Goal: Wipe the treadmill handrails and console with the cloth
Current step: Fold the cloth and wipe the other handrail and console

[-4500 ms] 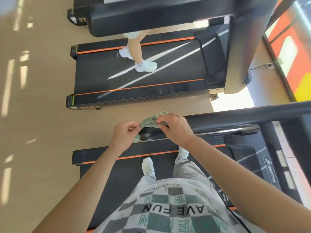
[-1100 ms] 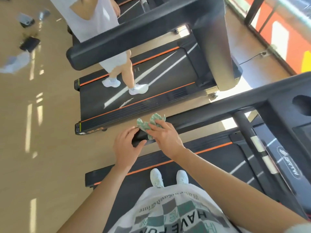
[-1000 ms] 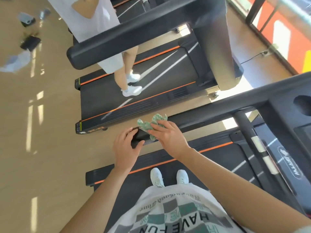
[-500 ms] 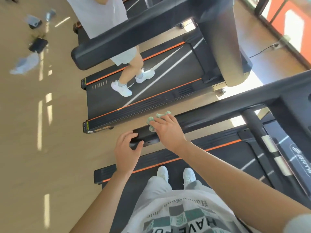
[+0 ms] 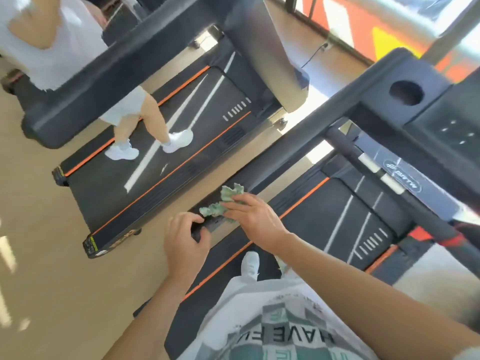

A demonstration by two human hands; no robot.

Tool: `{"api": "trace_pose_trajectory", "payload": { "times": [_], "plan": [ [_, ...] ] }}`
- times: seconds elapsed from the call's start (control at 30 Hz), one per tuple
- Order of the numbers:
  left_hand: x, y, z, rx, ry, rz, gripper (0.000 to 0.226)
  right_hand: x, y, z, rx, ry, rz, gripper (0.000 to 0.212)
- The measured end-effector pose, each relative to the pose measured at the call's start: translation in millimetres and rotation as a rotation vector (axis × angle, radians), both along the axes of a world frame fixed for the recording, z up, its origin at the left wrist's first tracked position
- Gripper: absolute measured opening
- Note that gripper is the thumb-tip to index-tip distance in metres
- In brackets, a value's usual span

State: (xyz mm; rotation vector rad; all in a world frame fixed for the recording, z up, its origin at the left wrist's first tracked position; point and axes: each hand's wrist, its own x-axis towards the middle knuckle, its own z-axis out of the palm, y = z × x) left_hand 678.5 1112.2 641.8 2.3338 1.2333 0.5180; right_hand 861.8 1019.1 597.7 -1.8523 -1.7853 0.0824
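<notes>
gym floor, commercial type. two matching treadmills side by side: near treadmill (image 5: 345,211) with black belt, orange edge stripes, white lane marks; neighbouring treadmill (image 5: 166,152) same build, beyond hands. second person (image 5: 145,120) in white trainers walking on its belt. console (image 5: 426,110) with round cup recess ahead-right of grip. pale wood-look floor (image 5: 39,242). big window (image 5: 389,19) at far end.

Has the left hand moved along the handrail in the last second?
No. The left hand still grips the handrail's free end, as before; the right hand with the cloth stays just beyond it.
</notes>
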Motion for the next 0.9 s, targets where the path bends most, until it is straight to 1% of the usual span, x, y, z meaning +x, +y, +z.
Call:
{"api": "trace_pose_trajectory", "payload": {
  "times": [0.1,0.2,0.27,0.33,0.37,0.47,0.53,0.6,0.67,0.73,0.83,0.9],
  "plan": [
    [12,8,-5,0.049,-0.030,-0.146,0.030,31,-20,2,-0.018,-0.038,-0.239,0.036],
    [42,13,-7,0.101,-0.043,-0.318,0.029,78,-35,9,-0.043,-0.101,-0.446,0.049],
    [71,13,-5,0.114,-0.018,-0.427,0.033,111,-48,20,-0.060,-0.172,-0.578,0.052],
    [102,11,-4,0.135,0.076,-0.533,0.043,141,-61,30,-0.080,-0.263,-0.704,0.052],
    [118,10,-3,0.155,0.141,-0.586,0.049,155,-66,33,-0.121,-0.282,-0.756,0.052],
    [165,10,-4,0.234,0.320,-0.730,0.067,185,-88,33,-0.356,-0.271,-0.850,0.050],
    [185,14,-9,0.291,0.397,-0.772,0.071,192,-106,28,-0.467,-0.226,-0.902,0.050],
    [193,18,-15,0.352,0.427,-0.775,0.069,191,-123,24,-0.493,-0.161,-0.988,0.053],
    [193,19,-20,0.400,0.427,-0.766,0.067,188,-142,21,-0.481,-0.134,-1.100,0.052],
    [193,17,-22,0.408,0.433,-0.765,0.065,181,-164,18,-0.458,-0.110,-1.201,0.046],
    [195,14,-21,0.410,0.431,-0.760,0.067,164,-190,14,-0.344,-0.108,-1.306,0.046],
    [195,12,-20,0.417,0.457,-0.764,0.070,156,-191,10,-0.308,-0.097,-1.362,0.045]
  ]
}}
